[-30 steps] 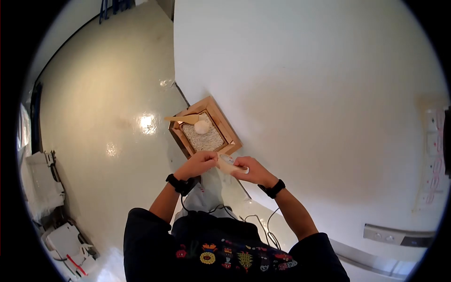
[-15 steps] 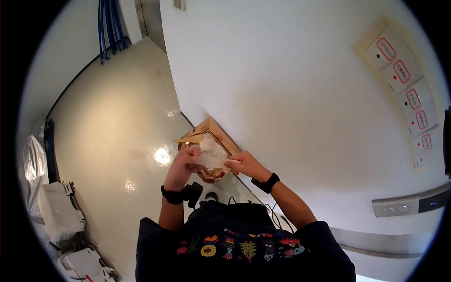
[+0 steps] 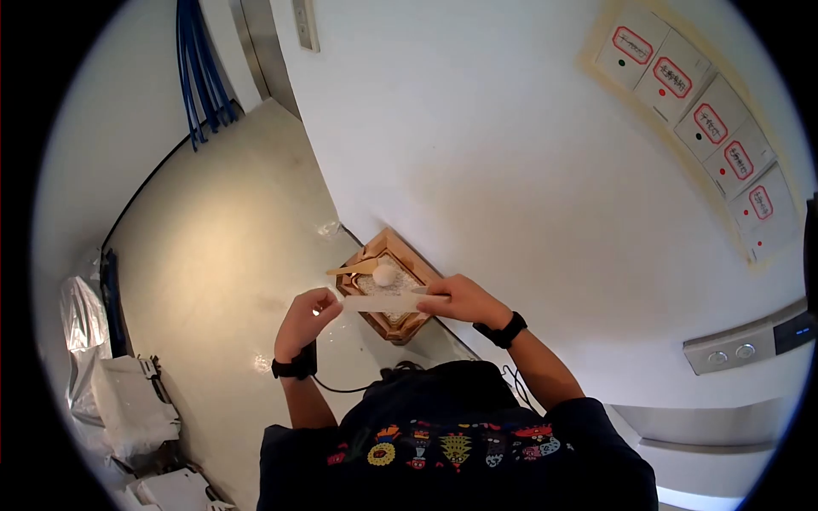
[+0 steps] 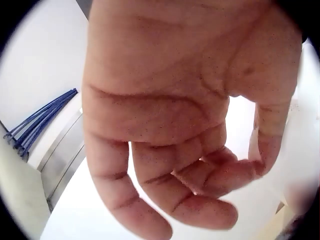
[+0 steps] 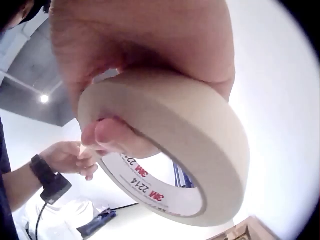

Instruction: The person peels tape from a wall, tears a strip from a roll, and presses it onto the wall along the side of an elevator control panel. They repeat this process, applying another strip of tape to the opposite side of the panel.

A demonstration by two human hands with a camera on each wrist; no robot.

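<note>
A roll of masking tape (image 5: 215,135), printed 3M 2214 on its core, is gripped by my right hand (image 3: 464,300), with fingertips through the ring in the right wrist view. A pale strip of tape (image 3: 379,302) stretches level from the roll towards my left hand (image 3: 305,322). There the thumb and forefinger pinch at the strip's free end, while the other fingers curl loosely in the left wrist view. Beneath the strip is a wooden tray (image 3: 407,247) of white granules, partly covered by it. A white ball (image 3: 384,274) and a wooden spatula (image 3: 353,267) lie in the tray.
A white wall (image 3: 511,153) rises on the right, with labelled switch plates (image 3: 711,123) and a metal control panel (image 3: 741,351). White, plastic-covered items (image 3: 136,400) stand at the left. Blue hoses (image 3: 200,77) hang at the far wall.
My left hand has drawn away leftwards from the right hand, and the strip of tape between them is longer. The head view has shifted, bringing more wall switches into sight.
</note>
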